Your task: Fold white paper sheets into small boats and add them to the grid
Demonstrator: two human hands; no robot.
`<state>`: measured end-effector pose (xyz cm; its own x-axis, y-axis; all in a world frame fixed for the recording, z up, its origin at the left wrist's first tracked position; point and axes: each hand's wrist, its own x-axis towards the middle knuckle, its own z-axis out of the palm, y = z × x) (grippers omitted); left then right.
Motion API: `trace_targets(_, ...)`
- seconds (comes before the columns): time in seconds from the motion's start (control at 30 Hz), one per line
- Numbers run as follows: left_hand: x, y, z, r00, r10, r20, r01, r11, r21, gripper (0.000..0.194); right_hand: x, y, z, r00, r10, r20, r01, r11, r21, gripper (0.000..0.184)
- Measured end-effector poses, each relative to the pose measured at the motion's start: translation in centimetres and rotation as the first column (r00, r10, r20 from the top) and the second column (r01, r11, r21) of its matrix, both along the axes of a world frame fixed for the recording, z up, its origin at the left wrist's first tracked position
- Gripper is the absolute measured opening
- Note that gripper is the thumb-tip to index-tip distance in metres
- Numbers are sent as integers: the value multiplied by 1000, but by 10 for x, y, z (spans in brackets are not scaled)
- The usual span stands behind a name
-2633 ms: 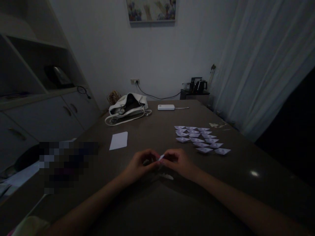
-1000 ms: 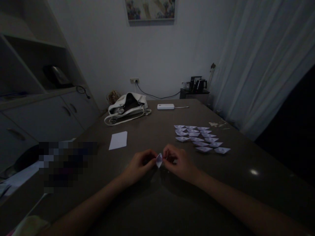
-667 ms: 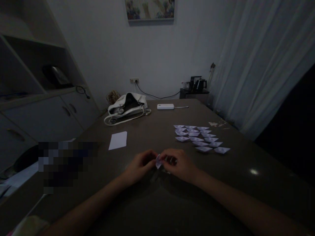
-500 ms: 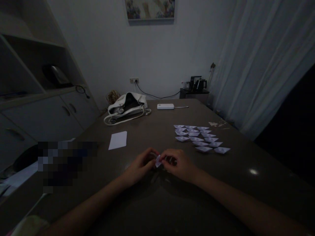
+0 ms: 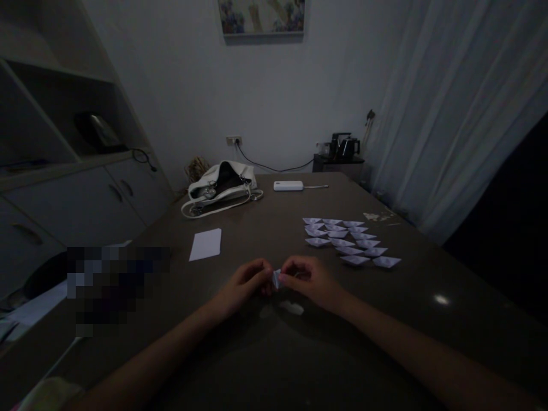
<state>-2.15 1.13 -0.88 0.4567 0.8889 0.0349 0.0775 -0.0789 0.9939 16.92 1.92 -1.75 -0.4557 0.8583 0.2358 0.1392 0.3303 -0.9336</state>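
Between my two hands, a small folded piece of white paper point(image 5: 276, 278) is pinched just above the dark table point(image 5: 257, 365). My left hand point(image 5: 250, 279) grips its left side between thumb and fingers. On its right side, my right hand point(image 5: 306, 279) pinches it the same way. Fingers cover much of the paper, so its full shape is hidden. Several white paper boats point(image 5: 341, 242) stand in rows to the right, beyond my right hand. A stack of white paper sheets point(image 5: 206, 244) lies to the left, past my left hand.
Farther back on the table are a white handbag point(image 5: 226, 185) and a white power strip or power bank point(image 5: 288, 185) with a short cable. Pale scraps point(image 5: 377, 217) lie near the right edge. Blurred-out items point(image 5: 115, 279) sit at the left edge.
The paper has been turned in my fingers and now sits level between both hands. My left fingers have closed onto its left side, and the thumbs have shifted over it.
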Motion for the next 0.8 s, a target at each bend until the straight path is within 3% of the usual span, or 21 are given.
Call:
trace_targets(0.33,1,-2,0,999,33,14,-32,996,-78,30,-1,2,-4,995,7,-97,-17,995,-98,26)
trace_targets(0.57,0,-1,0,996,82,38,-80,996,-48,31,-2,2,-6,993,7,-119,-24,990,-137,29)
trace_targets(0.8,-2,0,-3,999,44,3,-44,996,-79,36,-2,1,-5,984,37,-176,-64,986,-151,34)
